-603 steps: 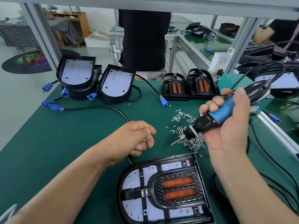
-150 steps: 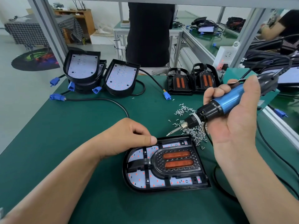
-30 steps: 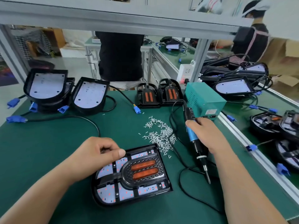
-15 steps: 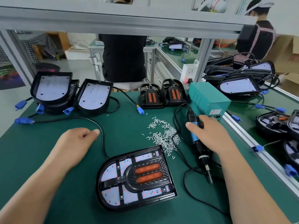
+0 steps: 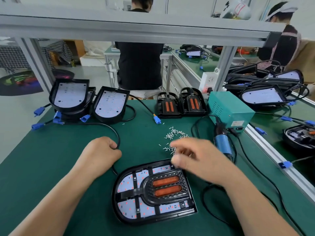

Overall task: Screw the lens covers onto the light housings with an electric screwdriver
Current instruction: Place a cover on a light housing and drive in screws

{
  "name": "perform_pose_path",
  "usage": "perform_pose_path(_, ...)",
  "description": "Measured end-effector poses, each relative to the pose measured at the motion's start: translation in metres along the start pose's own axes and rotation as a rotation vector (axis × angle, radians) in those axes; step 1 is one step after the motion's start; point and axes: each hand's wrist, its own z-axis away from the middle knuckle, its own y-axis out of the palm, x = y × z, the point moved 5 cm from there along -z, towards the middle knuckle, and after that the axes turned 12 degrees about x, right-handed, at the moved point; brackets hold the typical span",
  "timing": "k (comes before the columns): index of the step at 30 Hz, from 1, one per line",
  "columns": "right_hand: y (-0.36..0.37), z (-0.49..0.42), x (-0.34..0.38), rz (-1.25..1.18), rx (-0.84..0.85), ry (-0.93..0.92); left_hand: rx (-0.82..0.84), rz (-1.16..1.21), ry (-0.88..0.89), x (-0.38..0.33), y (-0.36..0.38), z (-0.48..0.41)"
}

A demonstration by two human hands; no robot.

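Picking screws: your right hand (image 5: pixel 196 159), motion-blurred, hovers over loose pile of small silver screws (image 5: pixel 175 132) just beyond black D-shaped light housing (image 5: pixel 144 221). Cannot tell whether it pinches any.
Take one screw, seat it upright in corner hole, then lift tool.
Ribbed black lens cover (image 5: pixel 166 188), two orange bars, sits in housing.
Blue-bodied electric screwdriver (image 5: pixel 221 145) lies right of housing, unheld, tip hidden.
Your left hand (image 5: pixel 102 155) clenches black cable (image 5: pixel 118 138) left of housing.
Fitted screws: too small to confirm.

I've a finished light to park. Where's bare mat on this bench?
Widest: the near-left mat, below the cable, left of the left hand. A smaller patch lies between cable and screws. Right of the screws, screwdriver and box crowd it.
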Motion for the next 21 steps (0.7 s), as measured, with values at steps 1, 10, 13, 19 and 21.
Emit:
perform_pose_path(1,0.011,-0.002,0.007,0.081,0.088,-0.025,0.023,0.029,-0.011,0.002,0.0,-0.001)
perform_pose_path(10,0.03,-0.01,0.018,-0.136,0.143,-0.087,0.256,0.169,0.114,-0.001,0.001,0.009)
perform_pose_path(13,0.032,-0.013,0.016,-0.157,0.104,-0.091,0.394,0.164,0.195,-0.012,0.004,0.019)
perform_pose_path(19,0.036,-0.023,0.018,-0.197,0.031,-0.088,0.54,0.295,0.294,-0.028,0.012,0.031)
perform_pose_path(21,0.037,-0.026,0.018,-0.203,0.002,-0.079,0.573,0.29,0.364,-0.031,0.012,0.034)
